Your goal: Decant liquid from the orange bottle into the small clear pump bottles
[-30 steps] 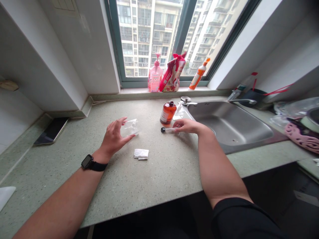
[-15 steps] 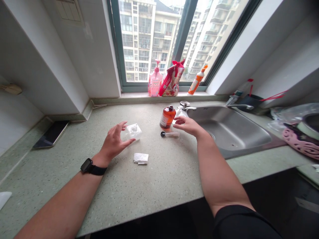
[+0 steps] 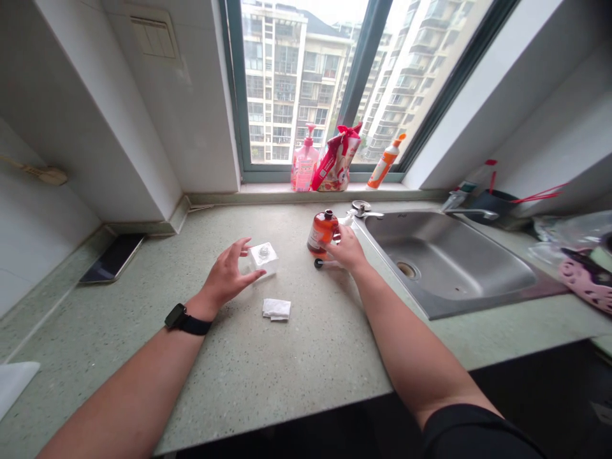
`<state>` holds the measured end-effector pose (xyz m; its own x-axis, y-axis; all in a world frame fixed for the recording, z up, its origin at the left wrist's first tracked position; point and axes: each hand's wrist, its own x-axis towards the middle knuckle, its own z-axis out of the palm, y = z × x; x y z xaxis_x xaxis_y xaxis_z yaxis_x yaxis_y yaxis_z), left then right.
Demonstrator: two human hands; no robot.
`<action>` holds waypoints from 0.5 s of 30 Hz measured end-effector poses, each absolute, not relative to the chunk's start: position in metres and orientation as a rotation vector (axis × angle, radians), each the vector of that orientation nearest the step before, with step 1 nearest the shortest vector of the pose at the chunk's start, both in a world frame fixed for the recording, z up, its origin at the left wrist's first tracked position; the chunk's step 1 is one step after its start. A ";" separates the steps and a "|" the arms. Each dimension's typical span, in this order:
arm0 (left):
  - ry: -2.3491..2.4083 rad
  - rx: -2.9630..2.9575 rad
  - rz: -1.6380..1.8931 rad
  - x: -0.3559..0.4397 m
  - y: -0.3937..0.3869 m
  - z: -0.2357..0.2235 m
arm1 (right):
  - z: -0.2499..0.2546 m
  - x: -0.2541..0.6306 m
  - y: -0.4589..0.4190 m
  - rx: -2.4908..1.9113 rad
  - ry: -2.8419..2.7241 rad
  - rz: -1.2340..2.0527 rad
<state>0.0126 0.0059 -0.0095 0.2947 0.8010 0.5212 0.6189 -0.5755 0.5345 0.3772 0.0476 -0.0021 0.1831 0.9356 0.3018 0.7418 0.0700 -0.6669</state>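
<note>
Bottle [image 3: 318,233] stood mid-frame | your right hand [image 3: 348,248] curled at its side, your left hand [image 3: 226,273] bracketed box [image 3: 264,254]; neither grip certain | bottle seemed stiff, slick; waist looked safest hold

From my remote seat I count two bare hands [image 3: 224,271] [image 3: 350,250], one watch [image 3: 176,315], one clear container [image 3: 264,260], one amber bottle [image 3: 320,231], one pink bottle [image 3: 305,167], one orange bottle [image 3: 384,166], one red-capped bottle [image 3: 471,183], making four bottles, one black-ended stem [image 3: 319,263], one folded tissue [image 3: 276,310], one red bag [image 3: 338,162], one phone [image 3: 112,258], one sink [image 3: 463,255].
</note>
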 end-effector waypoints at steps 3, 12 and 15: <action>1.292 2.326 1.151 0.012 0.007 -0.010 | -0.005 0.363 0.049 -1.705 -1.611 0.359; 1.276 2.274 1.137 0.008 0.010 -0.013 | -0.008 0.307 0.052 -1.557 -1.656 0.484; 1.252 2.267 1.128 0.007 0.012 -0.014 | -0.009 0.292 0.056 -1.546 -1.687 0.491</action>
